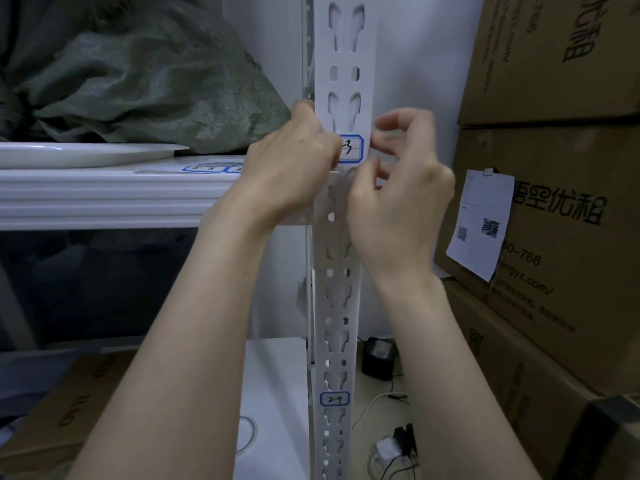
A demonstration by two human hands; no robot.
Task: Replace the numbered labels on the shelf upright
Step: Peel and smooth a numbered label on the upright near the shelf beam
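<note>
**Label lying across the upright, one hand at each end**

A blue-bordered white paper label, handwritten with a number ending in 3, is seen on the front face of the white perforated steel shelf upright, just above the level of the white ribbed shelf beam. Its long axis lies horizontally, across the vertical upright. The left hand is curled over the label's left end and the upright's left edge, with the fingertips hidden. The right hand is set at the right end, thumb and forefinger drawn close together by the lower right corner; whether paper is actually pinched there cannot be told. More of the label is covered by the left hand. The coming move is judged to turn on the exposed right edge, from which the label could be peeled leftward or smoothed flat. A second blue-bordered label marked 24 is stuck lower on the same upright, well apart from both hands.
</note>
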